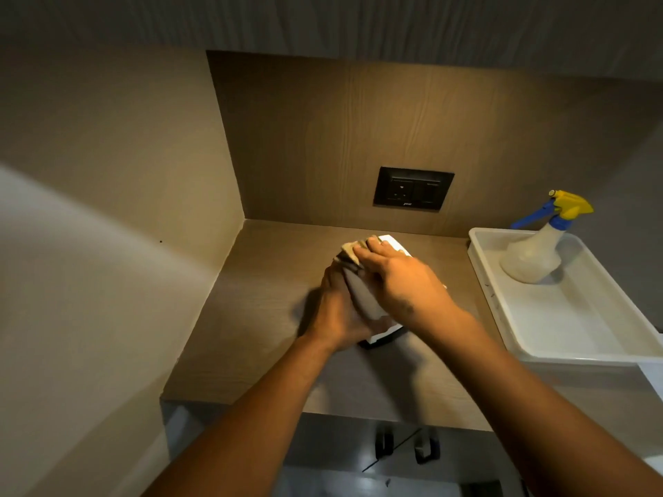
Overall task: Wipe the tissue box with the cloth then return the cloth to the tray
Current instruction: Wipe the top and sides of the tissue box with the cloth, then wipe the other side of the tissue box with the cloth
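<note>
Cloth (pixel 353 254) is pressed onto the tissue box (pixel 393 243) by the right hand (pixel 401 278), fingers bent over it, while the box, standing on the wooden counter (pixel 258 317), is gripped at its left side by the left hand (pixel 337 310); the white tray (pixel 574 355) with a spray bottle (pixel 534 252) is seen to the right

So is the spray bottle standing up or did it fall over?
Standing up. The spray bottle sits on its base inside the white tray, nozzle on top.
</note>
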